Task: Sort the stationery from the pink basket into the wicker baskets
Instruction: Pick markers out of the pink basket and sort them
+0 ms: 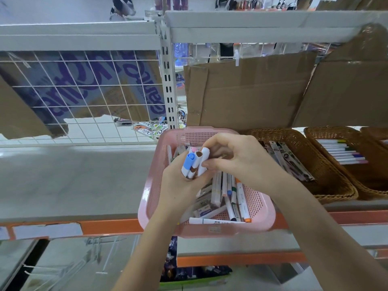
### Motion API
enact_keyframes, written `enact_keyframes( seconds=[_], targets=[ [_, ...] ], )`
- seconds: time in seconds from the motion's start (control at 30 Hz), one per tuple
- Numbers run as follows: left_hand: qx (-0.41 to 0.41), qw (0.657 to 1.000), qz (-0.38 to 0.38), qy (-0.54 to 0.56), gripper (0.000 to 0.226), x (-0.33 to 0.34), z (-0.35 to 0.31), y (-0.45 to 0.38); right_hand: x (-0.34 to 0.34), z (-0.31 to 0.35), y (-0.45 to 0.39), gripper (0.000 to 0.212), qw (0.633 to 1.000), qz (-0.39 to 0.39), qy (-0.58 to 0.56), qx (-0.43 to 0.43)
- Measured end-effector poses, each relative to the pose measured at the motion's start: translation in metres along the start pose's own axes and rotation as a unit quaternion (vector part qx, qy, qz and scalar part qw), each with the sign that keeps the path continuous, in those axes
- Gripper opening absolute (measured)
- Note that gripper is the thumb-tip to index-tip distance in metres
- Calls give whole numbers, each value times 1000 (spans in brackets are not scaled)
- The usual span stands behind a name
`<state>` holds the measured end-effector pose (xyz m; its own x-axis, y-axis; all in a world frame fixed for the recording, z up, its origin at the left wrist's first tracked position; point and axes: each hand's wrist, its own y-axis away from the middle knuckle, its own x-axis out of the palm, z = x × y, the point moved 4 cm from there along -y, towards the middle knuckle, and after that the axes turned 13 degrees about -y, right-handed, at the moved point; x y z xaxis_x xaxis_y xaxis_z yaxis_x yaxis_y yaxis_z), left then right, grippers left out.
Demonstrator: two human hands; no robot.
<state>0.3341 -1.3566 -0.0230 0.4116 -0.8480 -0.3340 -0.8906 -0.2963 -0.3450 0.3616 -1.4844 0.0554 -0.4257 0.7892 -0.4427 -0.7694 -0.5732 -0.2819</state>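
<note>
A bunch of markers (195, 162) stood upright in the left hand (184, 185), whose fingers curled round the lower ends, above the far left part of the pink basket (260, 206). The right hand (237, 158) pinched the white barrel at the right of the bunch between thumb and curled fingers. More pens (228, 198) lay loose in the basket, which sat at the near edge of the grey shelf (73, 181), its near rim over the orange strip (109, 226). Just right stood a wicker basket (327, 185) with packaged pens, then a second wicker basket (369, 185) with markers. Left of the pink basket the shelf lay open.
</note>
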Motion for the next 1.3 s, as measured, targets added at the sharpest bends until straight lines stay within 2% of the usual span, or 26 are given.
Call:
enact_keyframes(
  seconds=[0.17, 0.33, 0.43, 0.53, 0.67, 0.87, 0.93, 1.03, 1.17, 1.23, 1.3],
  targets=[
    [-27, 1000, 8, -13, 17, 1, 5, -3, 6, 0, 0, 20, 1000, -14, -24, -9],
    [-11, 999, 8, -35, 23, 2, 3, -4, 6, 0, -1, 22, 1000, 2, -20, -21],
    [-2, 999, 7, -49, 18, 2, 2, -5, -2, -15, 0, 19, 1000, 14, 9, 5],
    [12, 998, -1, -59, 25, 0, 2, -4, 4, -46, 11, 17, 986, 97, 93, 102],
    [15, 998, 0, -60, 30, 1, 0, -3, 27, -85, 36, 20, 919, 278, 201, 194],
    [21, 999, 4, -50, 28, 0, 1, -3, 39, -97, 38, 25, 876, 315, 307, 197],
    [18, 999, -1, -41, 29, 0, 1, -2, 40, -98, 37, 24, 873, 322, 311, 190],
    [24, 1000, -8, -11, 33, -1, -2, -1, 32, -98, 33, 16, 894, 303, 270, 189],
    [7, 999, -29, 30, 27, -3, 1, -3, 9, -91, 27, 7, 958, 169, 125, 194],
    [-6, 998, -54, 32, 27, -6, 5, -6, 2, -88, 26, 8, 976, 98, 81, 178],
    [-13, 996, -72, 44, 30, -9, 8, -8, 1, -87, 27, 10, 981, 68, 65, 171]
  ],
)
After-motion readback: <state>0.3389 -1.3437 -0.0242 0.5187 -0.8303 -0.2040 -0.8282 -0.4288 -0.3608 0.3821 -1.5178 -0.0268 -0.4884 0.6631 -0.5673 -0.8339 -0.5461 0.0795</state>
